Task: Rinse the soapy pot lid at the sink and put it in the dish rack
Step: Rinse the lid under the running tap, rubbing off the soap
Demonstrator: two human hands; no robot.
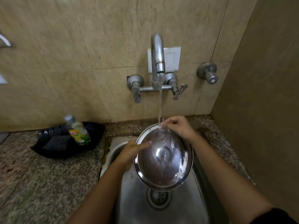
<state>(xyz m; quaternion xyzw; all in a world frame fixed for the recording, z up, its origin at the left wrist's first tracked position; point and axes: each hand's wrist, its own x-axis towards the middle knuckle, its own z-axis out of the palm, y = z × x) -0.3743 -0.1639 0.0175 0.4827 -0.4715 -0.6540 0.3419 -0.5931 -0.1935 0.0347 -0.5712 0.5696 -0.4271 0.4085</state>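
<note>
A round steel pot lid (163,157) is held tilted over the steel sink (134,199), its hollow side facing me. Water runs from the tap (157,55) onto the lid's far rim and streams down across it. My left hand (131,151) grips the lid's left edge, thumb lying over the rim. My right hand (178,126) holds the far rim where the stream lands, fingers pinched on the edge. No dish rack is in view.
The sink drain (158,198) lies below the lid. On the speckled counter to the left sits a black tray (53,151) with a dish-soap bottle (77,130) and a dark scrubber (55,143). A separate valve (207,72) projects from the wall on the right.
</note>
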